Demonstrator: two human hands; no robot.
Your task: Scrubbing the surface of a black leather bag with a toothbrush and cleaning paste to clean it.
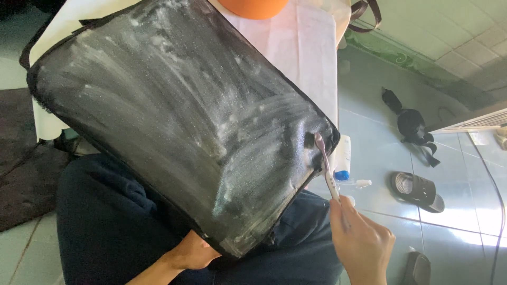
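Note:
A large black bag (174,111), smeared with white soapy foam, lies tilted across my lap. My left hand (191,253) grips its lower edge from underneath, mostly hidden by the bag. My right hand (362,243) holds a white and pink toothbrush (326,166), whose bristle head presses on the bag's right corner.
A white cloth (303,50) lies under the bag, with an orange basin (253,6) at the top. On the wet tiled floor lie a white tube with a blue cap (343,158), black sandals (417,191) and a black strap (414,126). A dark mat (21,174) lies at left.

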